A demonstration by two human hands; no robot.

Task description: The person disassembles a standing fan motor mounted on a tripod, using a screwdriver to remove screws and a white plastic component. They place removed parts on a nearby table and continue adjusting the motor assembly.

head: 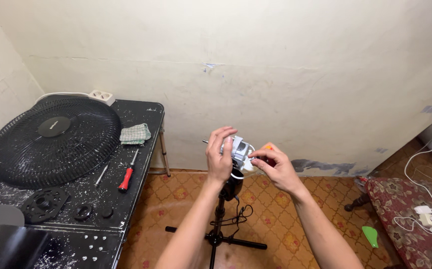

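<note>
A fan motor (240,149), grey and white with bare metal parts, sits on top of a black stand (219,219) over the patterned floor. My left hand (219,155) cups the motor's left side with fingers curled over its top. My right hand (275,169) is at the motor's right side and grips a small red-and-orange tool handle (268,148) against it. What the tool's tip touches is hidden. A black cable (240,214) hangs down the stand.
A black paint-spattered table (141,164) at left carries a black fan grille (54,139), a red-handled screwdriver (126,177), a thin metal tool (101,175), a checked cloth (135,133), black round fan parts (44,203) and several small screws. A power strip (101,95) lies at the table's back. At right, a patterned seat (415,219) holds white cables.
</note>
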